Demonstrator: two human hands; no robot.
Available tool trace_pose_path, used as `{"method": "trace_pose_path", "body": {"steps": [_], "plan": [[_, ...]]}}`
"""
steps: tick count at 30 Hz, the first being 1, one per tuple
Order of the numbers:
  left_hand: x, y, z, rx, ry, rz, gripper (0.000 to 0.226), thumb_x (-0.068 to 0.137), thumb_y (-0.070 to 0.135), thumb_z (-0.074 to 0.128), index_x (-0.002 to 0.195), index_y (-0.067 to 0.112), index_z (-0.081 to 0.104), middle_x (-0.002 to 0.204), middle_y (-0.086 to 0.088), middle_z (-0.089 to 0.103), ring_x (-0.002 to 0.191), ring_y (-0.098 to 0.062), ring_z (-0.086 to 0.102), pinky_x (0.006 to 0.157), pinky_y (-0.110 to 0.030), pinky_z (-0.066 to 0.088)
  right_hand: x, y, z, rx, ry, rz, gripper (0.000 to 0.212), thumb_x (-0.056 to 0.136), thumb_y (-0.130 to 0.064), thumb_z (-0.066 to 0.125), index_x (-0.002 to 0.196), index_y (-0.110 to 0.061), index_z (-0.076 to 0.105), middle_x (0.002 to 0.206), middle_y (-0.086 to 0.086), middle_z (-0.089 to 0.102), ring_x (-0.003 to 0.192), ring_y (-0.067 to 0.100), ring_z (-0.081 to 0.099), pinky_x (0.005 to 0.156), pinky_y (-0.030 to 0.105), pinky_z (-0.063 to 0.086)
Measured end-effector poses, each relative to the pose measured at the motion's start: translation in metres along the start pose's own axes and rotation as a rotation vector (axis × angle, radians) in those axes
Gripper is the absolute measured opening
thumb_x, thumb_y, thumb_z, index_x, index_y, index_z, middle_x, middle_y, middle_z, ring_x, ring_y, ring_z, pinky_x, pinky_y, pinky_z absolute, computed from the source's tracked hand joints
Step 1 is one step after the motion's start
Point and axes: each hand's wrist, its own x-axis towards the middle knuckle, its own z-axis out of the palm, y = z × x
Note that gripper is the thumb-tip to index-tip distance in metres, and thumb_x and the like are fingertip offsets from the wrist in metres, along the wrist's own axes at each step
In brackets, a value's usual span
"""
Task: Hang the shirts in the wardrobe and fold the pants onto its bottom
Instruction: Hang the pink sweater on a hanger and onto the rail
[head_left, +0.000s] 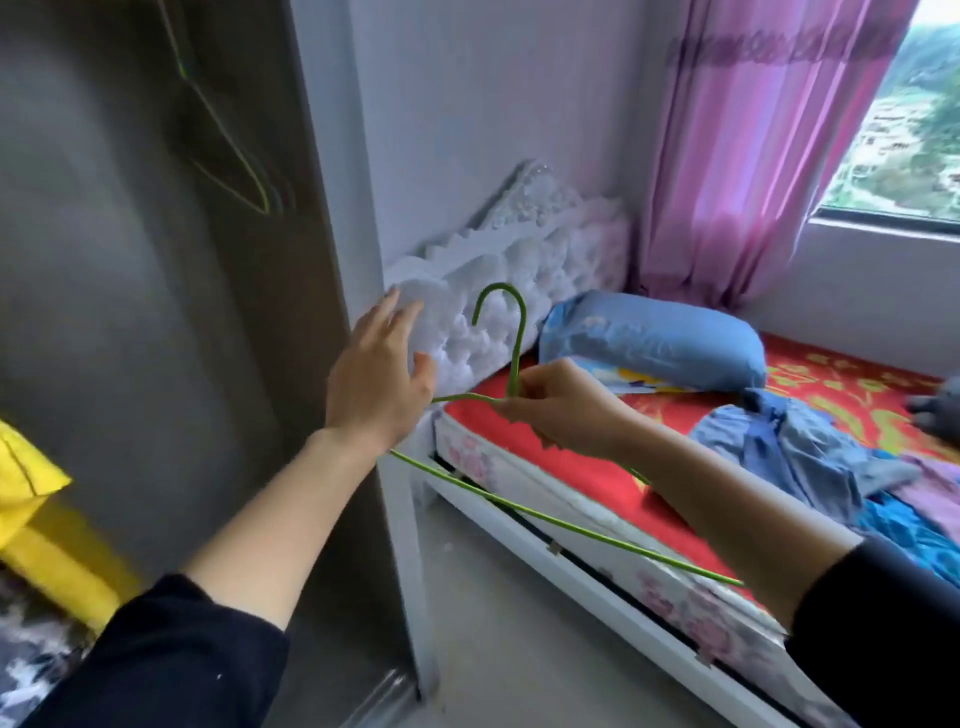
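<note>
Pinching the neck of a green wire hanger (518, 343) just under its hook, the right hand (558, 410) holds it up over the near corner of the bed (582, 488). The hook points up. Part of the hanger's right side is hidden behind the right arm, and its long bottom wire comes out again near the dark sleeve. The left hand (376, 379) is flat with its fingers spread and holds nothing. It is up beside the white edge of the wardrobe (130, 312), in front of the puffy white headboard (519, 260); I cannot tell if it touches either one. The wardrobe is on the left and is dark inside. High up in it hang more hangers (234, 161), but they are so blurry that I cannot count them. Low on the left a yellow thing (31, 483) is cut off by the edge, so I cannot tell what it is. On the right side of the bed lies a pile of clothes (810, 447): one pale blue piece on top, one bright blue, one purple, all crumpled, so shirts and pants are hard to tell apart. A grey thing (935, 405) at the far right is cut off too. There are two hands, one hanger held, one blue pillow (654, 338) by the headboard, one pink curtain (727, 156) and one window (909, 130).
</note>
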Motion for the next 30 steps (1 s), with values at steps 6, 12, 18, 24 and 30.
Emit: {"method": "trace_pose_path", "body": {"steps": [6, 12, 18, 24, 30], "plan": [[-0.037, 0.113, 0.115, -0.167, -0.18, 0.092, 0.051, 0.088, 0.013, 0.049, 0.138, 0.014, 0.046, 0.153, -0.005, 0.032, 0.141, -0.018, 0.027, 0.11, -0.034, 0.03, -0.088, 0.116, -0.052, -0.069, 0.123, 0.211, 0.03, 0.086, -0.022, 0.067, 0.066, -0.003, 0.06, 0.05, -0.003, 0.047, 0.048, 0.011, 0.044, 0.054, 0.026, 0.038], [-0.062, 0.219, 0.237, -0.283, -0.413, 0.145, 0.05, 0.087, 0.013, 0.049, 0.137, 0.014, 0.047, 0.151, -0.008, 0.034, 0.137, -0.023, 0.032, 0.108, -0.035, 0.031, -0.151, 0.225, -0.112, -0.089, 0.254, 0.41, 0.03, 0.086, -0.023, 0.066, 0.067, 0.0, 0.06, 0.055, 0.002, 0.048, 0.05, 0.009, 0.041, 0.051, 0.026, 0.033], [-0.068, 0.321, 0.366, -0.369, -0.648, 0.186, 0.051, 0.088, 0.015, 0.046, 0.139, 0.016, 0.044, 0.153, -0.007, 0.03, 0.14, -0.021, 0.027, 0.109, -0.035, 0.029, -0.184, 0.342, -0.175, -0.125, 0.41, 0.641, 0.032, 0.083, -0.023, 0.066, 0.056, -0.011, 0.054, 0.054, -0.001, 0.051, 0.051, 0.008, 0.044, 0.054, 0.027, 0.035], [-0.059, 0.413, 0.481, -0.42, -0.83, 0.265, 0.048, 0.089, 0.014, 0.048, 0.137, 0.015, 0.045, 0.153, -0.008, 0.03, 0.14, -0.02, 0.027, 0.109, -0.035, 0.029, -0.203, 0.449, -0.238, -0.155, 0.489, 0.834, 0.04, 0.083, -0.023, 0.064, 0.05, -0.02, 0.042, 0.052, -0.006, 0.044, 0.055, 0.009, 0.042, 0.048, 0.02, 0.029], [-0.072, 0.49, 0.561, -0.422, -0.993, 0.343, 0.05, 0.087, 0.011, 0.05, 0.137, 0.013, 0.047, 0.151, -0.009, 0.033, 0.138, -0.022, 0.031, 0.108, -0.033, 0.029, -0.235, 0.53, -0.281, -0.125, 0.588, 1.036, 0.037, 0.084, -0.024, 0.062, 0.053, -0.019, 0.042, 0.056, -0.002, 0.049, 0.063, 0.021, 0.047, 0.056, 0.031, 0.034]]}}
